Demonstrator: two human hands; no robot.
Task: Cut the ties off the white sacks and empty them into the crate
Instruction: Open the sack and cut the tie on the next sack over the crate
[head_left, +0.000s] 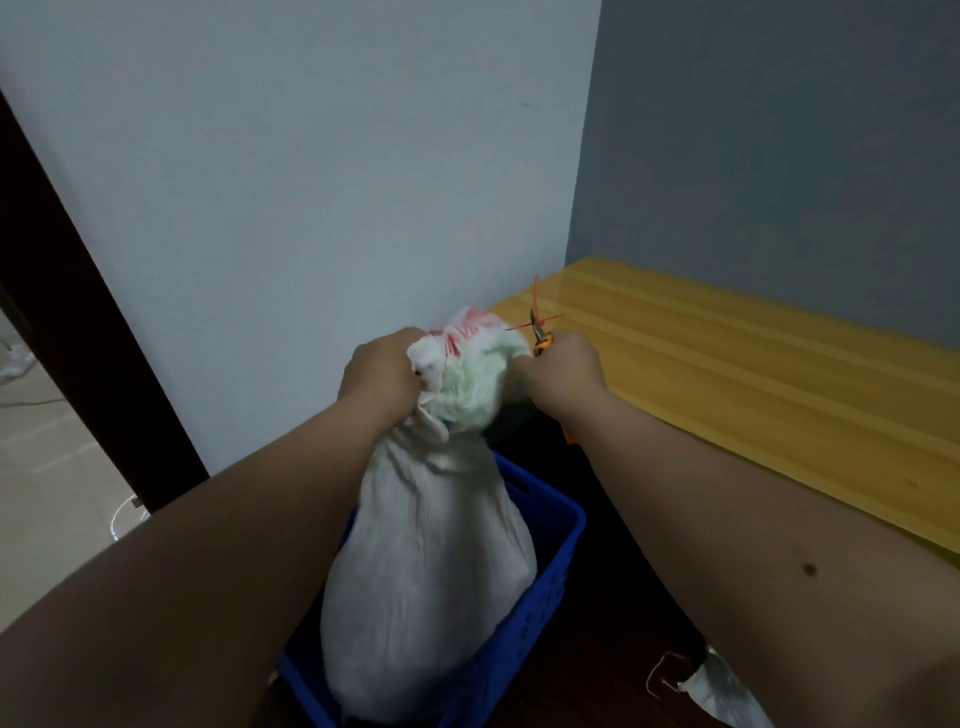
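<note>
Standing in the blue crate (540, 571), a full white sack (431, 561) has its neck gripped by the left hand (382, 376) while the right hand (563, 371) grasps cutters (541, 340) at the red tie (535, 312), emptying apparently still ahead.

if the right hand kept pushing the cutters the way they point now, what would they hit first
Probably the red tie just past the cutters that the right hand grips beside the sack's bunched mouth; behind it the white wall, though depth is unclear.
</note>
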